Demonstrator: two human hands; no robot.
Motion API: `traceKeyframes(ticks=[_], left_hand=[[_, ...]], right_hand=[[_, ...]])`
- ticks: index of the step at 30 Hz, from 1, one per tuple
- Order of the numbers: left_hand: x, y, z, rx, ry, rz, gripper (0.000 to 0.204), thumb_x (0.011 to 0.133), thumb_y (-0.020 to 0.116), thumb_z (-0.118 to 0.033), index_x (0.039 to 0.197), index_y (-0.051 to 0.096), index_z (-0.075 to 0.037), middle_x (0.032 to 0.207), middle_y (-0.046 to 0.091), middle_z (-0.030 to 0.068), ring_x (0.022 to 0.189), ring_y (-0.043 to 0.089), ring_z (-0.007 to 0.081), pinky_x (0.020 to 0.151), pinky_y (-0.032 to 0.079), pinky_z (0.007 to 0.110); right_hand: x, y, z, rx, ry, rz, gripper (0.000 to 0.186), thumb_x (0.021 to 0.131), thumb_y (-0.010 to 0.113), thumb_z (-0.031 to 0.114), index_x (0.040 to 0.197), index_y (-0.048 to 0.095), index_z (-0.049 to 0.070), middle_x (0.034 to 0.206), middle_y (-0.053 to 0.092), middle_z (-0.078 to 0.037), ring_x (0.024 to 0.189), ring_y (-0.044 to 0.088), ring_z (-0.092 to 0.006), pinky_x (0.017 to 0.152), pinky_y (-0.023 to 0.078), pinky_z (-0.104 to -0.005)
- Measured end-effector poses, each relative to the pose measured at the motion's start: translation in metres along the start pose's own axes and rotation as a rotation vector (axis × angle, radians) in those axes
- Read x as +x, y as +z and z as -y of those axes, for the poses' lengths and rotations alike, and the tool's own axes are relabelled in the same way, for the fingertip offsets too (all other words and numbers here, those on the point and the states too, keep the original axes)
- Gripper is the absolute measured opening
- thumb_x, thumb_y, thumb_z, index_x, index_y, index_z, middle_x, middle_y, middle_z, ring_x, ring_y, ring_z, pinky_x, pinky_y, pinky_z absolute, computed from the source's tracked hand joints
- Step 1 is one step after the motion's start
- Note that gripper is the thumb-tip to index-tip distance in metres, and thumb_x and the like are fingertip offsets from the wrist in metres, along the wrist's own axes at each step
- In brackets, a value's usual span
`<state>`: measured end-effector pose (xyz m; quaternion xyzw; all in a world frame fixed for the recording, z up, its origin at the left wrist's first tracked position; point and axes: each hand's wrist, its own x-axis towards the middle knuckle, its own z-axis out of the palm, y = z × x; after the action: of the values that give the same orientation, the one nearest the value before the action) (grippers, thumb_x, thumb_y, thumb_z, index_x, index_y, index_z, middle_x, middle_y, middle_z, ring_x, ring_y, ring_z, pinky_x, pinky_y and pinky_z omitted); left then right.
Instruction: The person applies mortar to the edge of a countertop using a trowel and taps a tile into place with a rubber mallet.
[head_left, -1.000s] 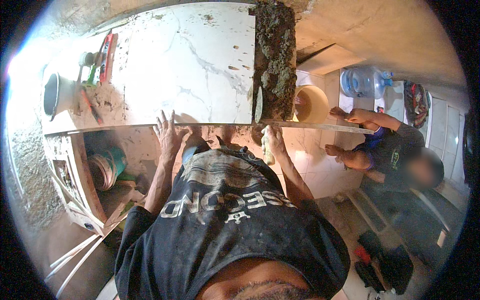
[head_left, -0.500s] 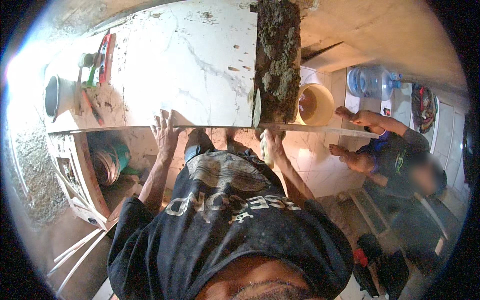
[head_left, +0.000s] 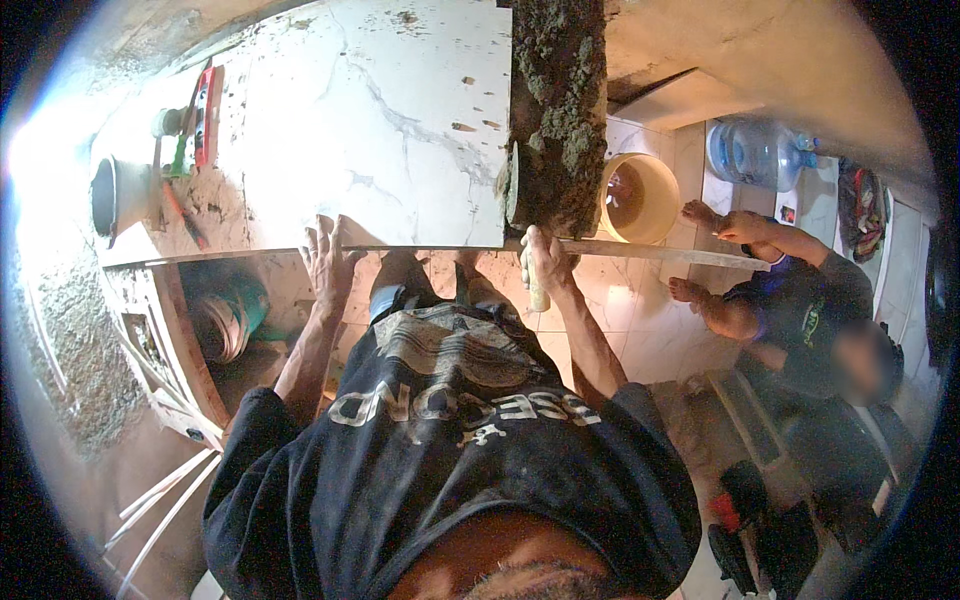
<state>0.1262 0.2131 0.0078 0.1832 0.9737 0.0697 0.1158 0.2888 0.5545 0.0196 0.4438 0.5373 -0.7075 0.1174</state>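
A trowel (head_left: pixel 513 187) is gripped in my right hand (head_left: pixel 545 268), its pale handle pointing back toward me. Its blade stands on edge along the seam between a white marbled tile (head_left: pixel 410 130) and a strip of dark wet mortar (head_left: pixel 560 110). My left hand (head_left: pixel 328 262) lies open over the near edge of the tiled counter, fingertips on the surface and nothing in it.
A red spirit level (head_left: pixel 206 118), a red-handled tool (head_left: pixel 183 215) and a grey bucket (head_left: pixel 120 195) stand at the counter's left. Right of the mortar is a yellow bucket (head_left: pixel 640 195); beyond it, a blue water jug (head_left: pixel 755 153). Another person (head_left: pixel 790 310) sits at the right.
My right hand and the trowel have moved away from me along the mortar's left edge. My left hand stays at the counter edge.
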Motion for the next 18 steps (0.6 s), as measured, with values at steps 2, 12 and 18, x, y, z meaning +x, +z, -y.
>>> traceKeyframes(ticks=[2,12,18], left_hand=[[0.009,0.001,-0.001,-0.015,0.008,-0.030,0.084,0.073,0.075,-0.035,0.145,0.032,-0.024,0.153,0.021,0.0159,0.137,0.023,0.0434,0.109,0.019,0.060],[0.002,0.005,-0.003,0.002,0.005,0.025,0.080,0.078,0.069,-0.038,0.146,0.030,-0.021,0.153,0.020,0.0184,0.137,0.021,0.0455,0.109,0.018,0.061],[-0.005,0.012,0.003,-0.003,0.016,0.035,0.081,0.078,0.071,-0.035,0.146,0.030,-0.020,0.152,0.022,0.0194,0.137,0.021,0.0453,0.108,0.018,0.063]], right_hand=[[-0.001,0.001,-0.011,0.085,0.043,0.042,0.038,0.094,0.047,0.048,0.085,0.048,0.011,0.054,0.046,0.000,0.037,0.045,-0.0131,0.034,0.039,-0.0301],[0.027,-0.007,0.022,0.147,-0.021,0.154,0.042,0.095,0.044,0.050,0.085,0.049,0.009,0.053,0.047,-0.002,0.039,0.047,-0.0141,0.034,0.041,-0.0303],[0.053,-0.003,0.072,0.003,-0.110,0.063,0.041,0.094,0.046,0.048,0.084,0.050,0.009,0.054,0.049,-0.002,0.038,0.047,-0.0140,0.034,0.040,-0.0301]])
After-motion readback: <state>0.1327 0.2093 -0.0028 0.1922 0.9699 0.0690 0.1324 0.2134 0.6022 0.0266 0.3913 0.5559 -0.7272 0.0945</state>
